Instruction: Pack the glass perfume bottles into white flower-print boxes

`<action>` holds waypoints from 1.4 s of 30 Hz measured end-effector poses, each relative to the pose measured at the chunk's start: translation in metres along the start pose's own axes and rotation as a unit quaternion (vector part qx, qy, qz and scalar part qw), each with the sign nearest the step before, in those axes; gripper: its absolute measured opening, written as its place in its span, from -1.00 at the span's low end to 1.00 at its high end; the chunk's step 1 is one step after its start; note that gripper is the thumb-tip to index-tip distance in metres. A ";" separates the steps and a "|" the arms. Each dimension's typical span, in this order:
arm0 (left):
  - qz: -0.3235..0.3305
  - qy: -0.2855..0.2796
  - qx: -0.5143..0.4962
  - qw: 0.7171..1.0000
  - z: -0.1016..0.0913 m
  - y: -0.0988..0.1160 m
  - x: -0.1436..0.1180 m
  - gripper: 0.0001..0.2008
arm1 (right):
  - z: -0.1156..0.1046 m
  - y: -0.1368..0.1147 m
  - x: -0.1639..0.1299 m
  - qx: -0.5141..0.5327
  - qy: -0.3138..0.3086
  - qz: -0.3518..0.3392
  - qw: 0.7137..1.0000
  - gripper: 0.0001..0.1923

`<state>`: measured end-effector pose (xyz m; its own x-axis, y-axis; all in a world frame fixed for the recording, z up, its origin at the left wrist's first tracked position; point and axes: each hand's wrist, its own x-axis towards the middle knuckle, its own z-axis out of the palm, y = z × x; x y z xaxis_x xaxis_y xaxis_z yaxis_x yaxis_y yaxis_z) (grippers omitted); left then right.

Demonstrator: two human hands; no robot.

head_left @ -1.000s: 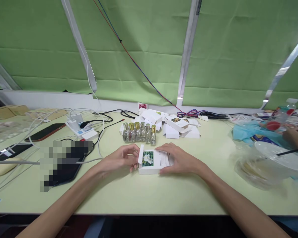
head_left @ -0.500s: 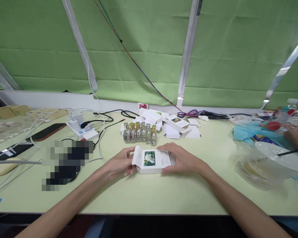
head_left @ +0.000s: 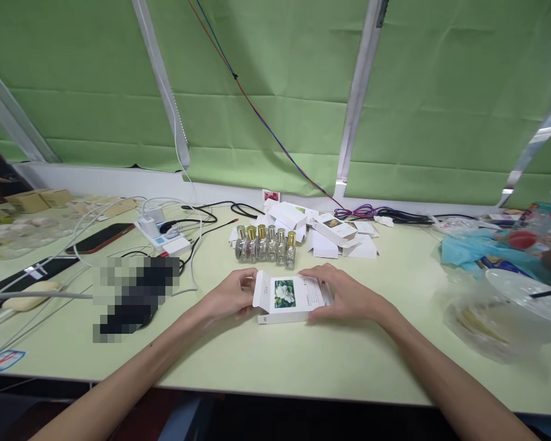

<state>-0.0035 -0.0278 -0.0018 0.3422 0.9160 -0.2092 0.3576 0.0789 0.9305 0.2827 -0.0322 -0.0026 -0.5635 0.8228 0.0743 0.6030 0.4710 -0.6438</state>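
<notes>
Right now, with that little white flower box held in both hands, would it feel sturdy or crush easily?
The flower box looks like thin folded card, so it is probably light and would dent if squeezed. Its end flap stands open by the left hand, so that end likely flexes. The right hand rests on its flat top, so it should not roll.

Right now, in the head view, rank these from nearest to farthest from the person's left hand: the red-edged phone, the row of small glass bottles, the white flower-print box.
1. White flower-print box: touched by the left hand, just to its right.
2. Row of small glass bottles: behind the box, toward the wall.
3. Red-edged phone: far off to the left, among the cables.
</notes>
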 end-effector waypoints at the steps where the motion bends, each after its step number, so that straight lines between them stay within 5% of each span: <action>1: 0.017 0.005 0.019 1.000 0.000 0.000 0.000 -0.69 | 0.000 0.000 0.000 0.000 0.000 0.000 1.000 -0.03; 9: 0.063 -0.071 0.071 0.993 0.005 0.006 -0.003 -0.68 | -0.002 0.000 -0.001 -0.007 0.001 0.000 1.000 -0.06; 18: 0.131 -0.021 0.064 0.989 0.024 -0.005 0.006 -0.82 | 0.008 -0.010 0.000 -0.037 -0.016 -0.010 0.999 0.02; 24: 0.156 0.070 0.202 0.964 0.003 0.000 -0.001 -0.70 | -0.024 0.007 -0.009 -0.101 -0.042 0.061 0.992 0.07; 31: 0.114 0.079 0.214 0.967 -0.027 0.014 -0.009 -0.61 | -0.059 0.022 -0.024 -0.149 -0.076 0.135 0.976 0.04; 36: 0.208 0.075 0.316 0.922 -0.019 0.041 -0.004 -0.70 | -0.065 0.024 -0.028 -0.150 -0.084 0.152 0.973 0.04; 42: 0.287 0.042 0.456 0.842 0.025 0.082 0.028 -0.80 | -0.074 0.032 -0.036 -0.147 -0.097 0.178 0.968 0.05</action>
<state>0.0574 -0.0053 0.0612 0.6372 0.7280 0.2530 0.6854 -0.6854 0.2459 0.3644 -0.0231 0.0303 -0.3691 0.8878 -0.2750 0.8970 0.2627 -0.3556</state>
